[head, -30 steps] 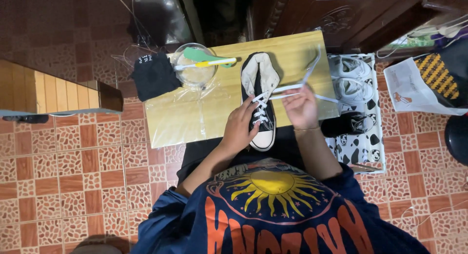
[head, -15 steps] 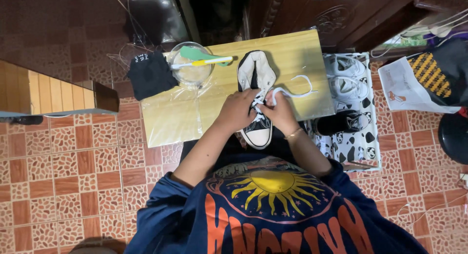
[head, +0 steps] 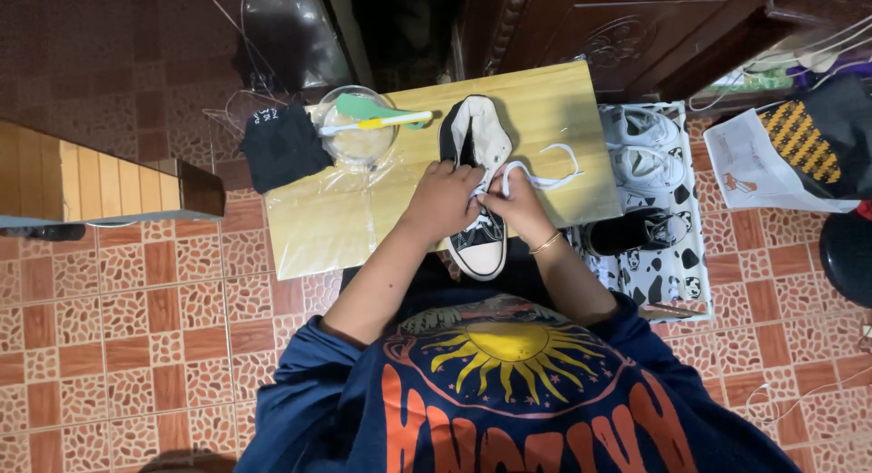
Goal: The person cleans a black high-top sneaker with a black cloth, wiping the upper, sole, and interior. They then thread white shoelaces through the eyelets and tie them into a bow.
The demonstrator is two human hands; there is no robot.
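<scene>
A black high-top sneaker (head: 476, 146) with a white toe cap lies on the low wooden table (head: 563, 100), toe toward me. My left hand (head: 443, 200) rests on the middle of the shoe, fingers pinching at the lace holes. My right hand (head: 515, 200) meets it from the right and pinches the white shoelace (head: 545, 178), whose loose end loops across the table to the right. A thin bracelet sits on my right wrist.
A clear bowl (head: 356, 141) with a green-and-yellow brush (head: 377, 119) stands left of the shoe, beside a black cloth (head: 282, 146). White sneakers (head: 640, 146) and a black shoe (head: 636, 229) lie on a spotted mat to the right. A wooden step (head: 100, 178) is at left.
My right hand pulled back from the right, where it held the lace stretched out, and joined my left hand on the shoe. The lace now lies slack in a loop.
</scene>
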